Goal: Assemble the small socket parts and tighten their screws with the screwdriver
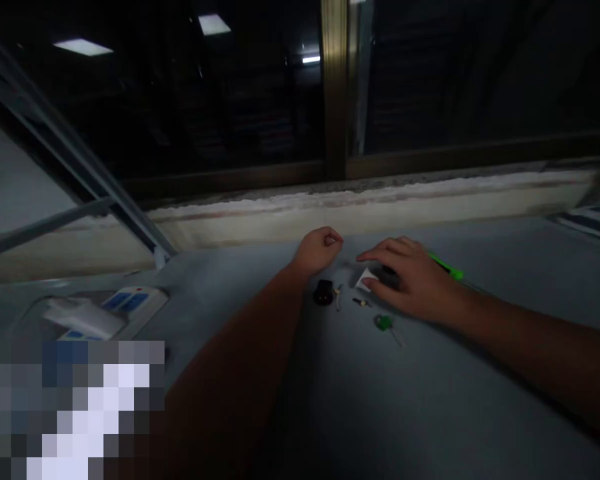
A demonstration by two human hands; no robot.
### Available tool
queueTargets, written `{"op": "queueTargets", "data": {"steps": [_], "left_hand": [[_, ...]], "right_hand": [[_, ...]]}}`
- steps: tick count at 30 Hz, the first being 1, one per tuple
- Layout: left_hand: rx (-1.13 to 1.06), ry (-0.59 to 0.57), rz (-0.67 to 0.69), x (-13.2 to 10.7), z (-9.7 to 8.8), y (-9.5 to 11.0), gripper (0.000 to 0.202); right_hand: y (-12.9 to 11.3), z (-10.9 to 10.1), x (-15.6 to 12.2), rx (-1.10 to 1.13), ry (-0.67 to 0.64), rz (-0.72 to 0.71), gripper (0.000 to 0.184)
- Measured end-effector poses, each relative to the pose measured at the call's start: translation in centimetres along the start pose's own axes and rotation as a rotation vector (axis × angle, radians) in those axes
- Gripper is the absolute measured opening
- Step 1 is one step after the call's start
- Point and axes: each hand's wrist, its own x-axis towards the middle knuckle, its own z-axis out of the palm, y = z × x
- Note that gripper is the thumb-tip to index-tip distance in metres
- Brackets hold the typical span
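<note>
Spreading the right hand (407,280) low over the grey tabletop (430,393), with a wide gap between thumb and index finger. Touching, or nearly touching, the small white piece (365,280) with the thumb tip, but not pinching it from both sides. Having the white piece at the mouth of that gap, below the index fingertip and just to the left of the thumb, so much nearer to the right hand than to the left. Showing a slanting edge of the piece toward the left, running from just under the index finger down and outward; seeming to narrow toward the thumb, but blurring too much for telling a sure long axis.

Curling the left hand (316,253) farther off, beyond the white piece and to the left; hiding the inside of the fingers, so giving no way of telling a full pinch or anything held.

Having a dark piece (323,293) left of the right-hand grip, with a thin part (338,297) beside it. Having a slim part (363,303) just below the white piece, and nearer the body a green piece (383,323), pointing its thin legs down and rightward. Half covering a bright green tool (447,266) behind the right hand.
</note>
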Motion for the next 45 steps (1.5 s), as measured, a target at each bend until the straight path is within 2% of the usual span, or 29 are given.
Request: {"op": "queueTargets", "data": {"steps": [6, 10, 15, 20, 26, 30, 33, 37, 40, 43, 45], "left_hand": [[0.035, -0.082, 0.057, 0.2, 0.1, 0.1, 0.016], [-0.007, -0.119, 0.058, 0.3, -0.1, 0.2, 0.014], [-0.165, -0.096, 0.039, -0.4, -0.3, 1.3, 0.018], [-0.202, -0.105, 0.046, -1.0, -0.2, 2.2, 0.022], [-0.189, -0.344, -0.068, -1.0, -1.1, 2.2, 0.026], [-0.204, -0.447, -0.082, -0.9, -2.6, 2.8, 0.025], [-0.174, -0.577, -0.149, -1.0, -4.1, 3.7, 0.029], [0.003, -0.771, -0.259, -1.3, -6.1, 5.4, 0.040], [0.204, -0.903, -0.332, -1.5, -6.9, 6.5, 0.051], [0.370, -0.917, -0.372, -1.7, -7.0, 7.1, 0.065], [0.430, -0.902, -0.369, -1.7, -6.8, 7.3, 0.067]], "right_hand": [[0.9, -0.2, -1.0, -0.026, -0.026, -0.022, 0.026], [1.3, -1.0, -1.5, -0.002, 0.037, -0.052, 0.018], [1.4, -1.2, -1.5, 0.025, 0.131, -0.040, 0.013], [2.5, -0.7, -1.3, 0.026, 0.114, 0.001, 0.013], [3.3, -0.4, -1.4, -0.025, 0.097, 0.077, 0.014], [3.2, -0.3, -1.4, -0.067, 0.060, 0.080, 0.013], [3.2, -0.1, -1.4, -0.098, 0.036, 0.085, 0.015], [3.3, 0.3, -1.4, -0.126, 0.020, 0.100, 0.022], [3.5, 0.3, -1.3, -0.143, 0.022, 0.115, 0.027], [4.1, -0.3, -1.1, -0.183, 0.051, 0.159, 0.029], [4.7, -0.9, -0.9, -0.226, 0.073, 0.208, 0.026]]}}
